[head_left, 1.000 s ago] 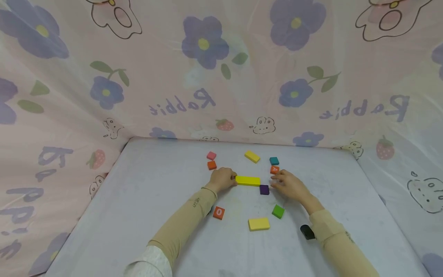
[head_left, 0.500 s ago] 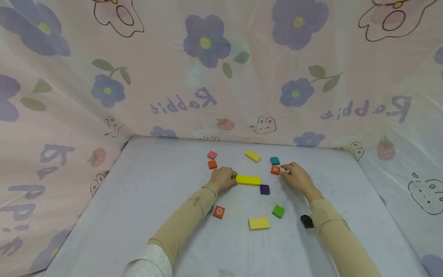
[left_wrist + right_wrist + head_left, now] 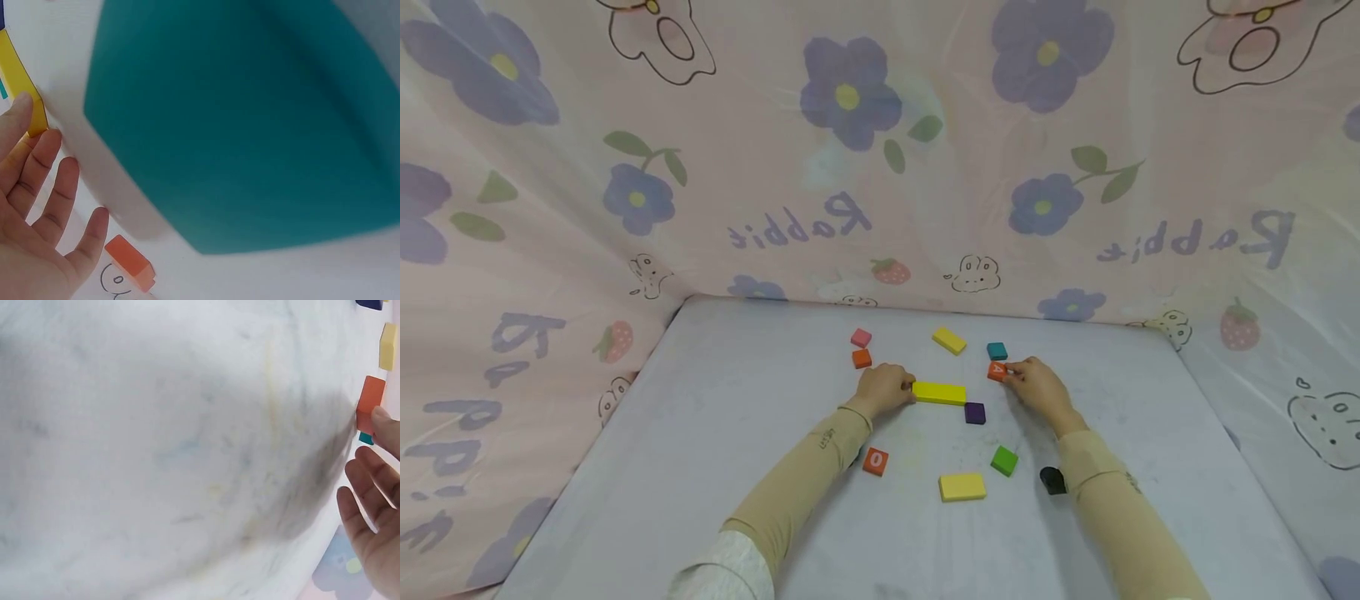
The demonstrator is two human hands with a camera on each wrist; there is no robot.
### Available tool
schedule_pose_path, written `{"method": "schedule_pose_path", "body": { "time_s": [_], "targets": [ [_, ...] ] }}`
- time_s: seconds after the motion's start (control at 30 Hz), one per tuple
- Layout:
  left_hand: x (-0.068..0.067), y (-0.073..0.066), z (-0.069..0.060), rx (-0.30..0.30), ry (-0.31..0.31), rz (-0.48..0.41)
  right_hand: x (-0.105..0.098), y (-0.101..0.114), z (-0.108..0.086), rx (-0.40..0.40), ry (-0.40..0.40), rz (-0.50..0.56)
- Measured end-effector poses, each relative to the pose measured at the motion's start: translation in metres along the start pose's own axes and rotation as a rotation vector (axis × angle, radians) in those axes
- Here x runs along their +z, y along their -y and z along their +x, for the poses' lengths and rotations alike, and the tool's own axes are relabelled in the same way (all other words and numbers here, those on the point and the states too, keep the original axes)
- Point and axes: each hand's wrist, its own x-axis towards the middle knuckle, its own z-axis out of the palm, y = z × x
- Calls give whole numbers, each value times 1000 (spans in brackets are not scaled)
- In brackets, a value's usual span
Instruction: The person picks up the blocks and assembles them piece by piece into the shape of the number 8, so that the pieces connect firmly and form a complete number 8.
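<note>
I'm looking down on a white tabletop (image 3: 700, 433), faintly smudged, walled along its left, far and right sides by pale floral cloth (image 3: 925, 183). Around the middle of the surface, I see the left hand (image 3: 883, 390) pinching the left end of a long yellow block (image 3: 940, 393), its right end just beside a purple block (image 3: 975, 413). To the right, I see the right hand (image 3: 1039, 390) pinching an orange letter block (image 3: 996, 372), just nearer than a teal block (image 3: 997, 351).
</note>
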Motion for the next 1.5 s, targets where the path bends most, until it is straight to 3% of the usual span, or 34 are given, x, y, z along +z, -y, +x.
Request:
{"method": "schedule_pose_path", "body": {
  "time_s": [0.53, 0.9, 1.2, 1.5],
  "targets": [
    [2, 2, 2, 4, 8, -8, 2, 7, 1, -35, 35, -78],
    [1, 2, 1, 6, 22, -16, 12, 24, 4, -90, 102, -36],
    [4, 2, 4, 21, 10, 1, 11, 27, -1, -119, 106, -48],
    [5, 3, 2, 43, 3, 72, 10, 33, 6, -68, 154, -67]
  ]
}}
